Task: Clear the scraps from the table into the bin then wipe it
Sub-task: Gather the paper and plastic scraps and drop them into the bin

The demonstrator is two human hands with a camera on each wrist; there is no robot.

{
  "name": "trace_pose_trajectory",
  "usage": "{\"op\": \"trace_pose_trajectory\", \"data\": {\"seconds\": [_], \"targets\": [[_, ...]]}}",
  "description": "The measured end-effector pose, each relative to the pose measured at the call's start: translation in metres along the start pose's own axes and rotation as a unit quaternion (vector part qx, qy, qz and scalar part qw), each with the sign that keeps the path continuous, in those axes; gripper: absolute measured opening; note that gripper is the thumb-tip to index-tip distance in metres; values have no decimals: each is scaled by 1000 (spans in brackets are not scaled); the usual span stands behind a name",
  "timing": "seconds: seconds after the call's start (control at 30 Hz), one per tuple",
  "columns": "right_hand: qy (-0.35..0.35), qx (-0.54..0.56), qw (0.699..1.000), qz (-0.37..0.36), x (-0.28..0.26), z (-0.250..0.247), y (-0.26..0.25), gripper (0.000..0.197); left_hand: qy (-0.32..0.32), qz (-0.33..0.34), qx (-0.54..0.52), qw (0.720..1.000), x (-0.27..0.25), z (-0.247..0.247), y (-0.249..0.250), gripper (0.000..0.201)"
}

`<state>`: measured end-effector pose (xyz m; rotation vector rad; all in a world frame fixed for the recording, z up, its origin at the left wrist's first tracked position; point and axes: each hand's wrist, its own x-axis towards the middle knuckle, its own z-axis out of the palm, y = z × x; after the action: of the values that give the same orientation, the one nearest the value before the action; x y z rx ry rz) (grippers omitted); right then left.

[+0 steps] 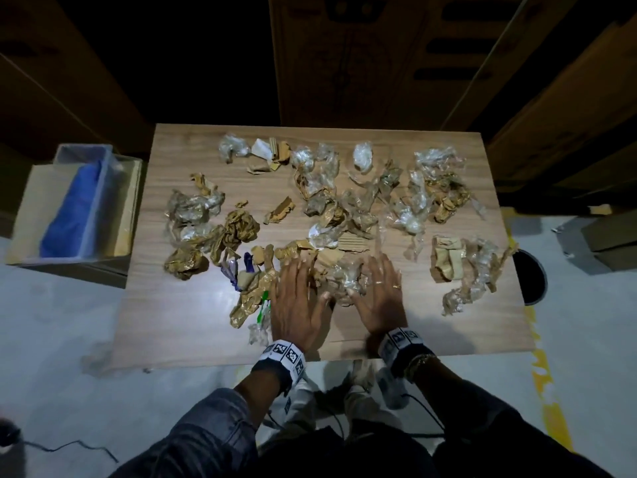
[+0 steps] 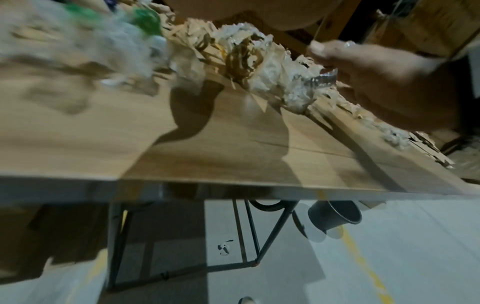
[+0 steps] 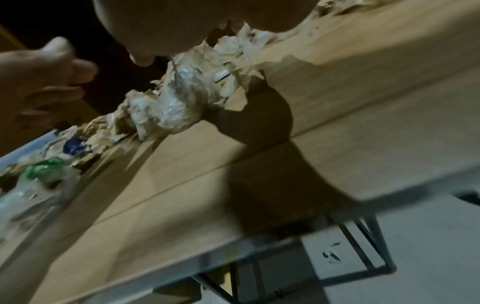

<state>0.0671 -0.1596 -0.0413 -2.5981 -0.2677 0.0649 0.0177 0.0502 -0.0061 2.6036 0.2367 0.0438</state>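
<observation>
Crumpled brown paper, cardboard bits and clear plastic scraps (image 1: pixel 327 201) are strewn over most of the wooden table (image 1: pixel 179 322). My left hand (image 1: pixel 298 298) and right hand (image 1: pixel 379 293) lie side by side on the near-centre scraps, fingers spread and fairly straight. Their thumbs flank a clump of clear plastic and paper (image 1: pixel 344 282). That clump (image 2: pixel 262 67) shows in the left wrist view beside the right hand (image 2: pixel 389 82), and the clump (image 3: pixel 179 105) shows in the right wrist view beside the left hand (image 3: pixel 39 82). A round black bin (image 1: pixel 534 281) stands on the floor off the table's right edge.
Left of the table, a cardboard box holds a clear tub with a blue cloth (image 1: pixel 74 208). Green and purple scraps (image 1: pixel 241 270) lie left of my left hand. Cardboard boxes and wooden crates stand behind the table. The near strip of tabletop is bare. The black bin (image 2: pixel 335 216) shows beneath the table edge.
</observation>
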Motion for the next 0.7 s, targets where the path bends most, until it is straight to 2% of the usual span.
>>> {"op": "trace_pose_trajectory", "data": {"seconds": [0.13, 0.27, 0.4, 0.57, 0.7], "targets": [[1, -8, 998, 55, -16, 5, 7, 89, 10, -76, 66, 995, -23, -11, -32, 74], [0, 4, 999, 38, -13, 16, -8, 90, -16, -127, 73, 989, -28, -5, -54, 77], [13, 14, 999, 39, -6, 30, -26, 86, -45, -99, 64, 992, -18, 10, -56, 78], [5, 45, 997, 61, 4, 38, -38, 88, -27, -49, 12, 998, -5, 21, -46, 75], [-35, 47, 997, 58, 13, 34, -39, 83, -33, -41, -11, 999, 7, 27, -35, 71]]}}
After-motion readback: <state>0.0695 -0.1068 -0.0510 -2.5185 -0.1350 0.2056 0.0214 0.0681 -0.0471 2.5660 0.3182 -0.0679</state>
